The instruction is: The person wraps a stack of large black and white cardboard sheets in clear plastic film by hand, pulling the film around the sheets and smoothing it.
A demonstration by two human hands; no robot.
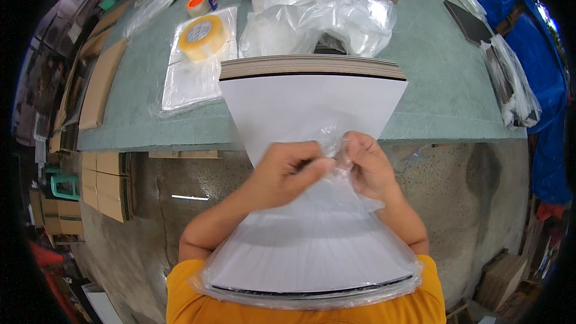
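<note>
A thick stack of flat boards with a white top face [312,101] extends from my chest to over the near table edge. Its far end shows layered grey-brown edges above a thin black line. Clear plastic film [300,246] covers the near part of the stack and is gathered over the middle. My left hand [285,174] is closed, thumb and fingers pinching the gathered film. Just to its right, my right hand [369,167] also grips the film with bent fingers. The film between the two hands is bunched and wrinkled.
The green table [432,90] holds a large roll of clear tape [203,37] on flat plastic bags [192,87]. Behind it lies a tape dispenser [201,3]. Crumpled plastic film [318,15] covers much of the middle, with stacked boards beyond. Cardboard boxes [105,186] stand at left.
</note>
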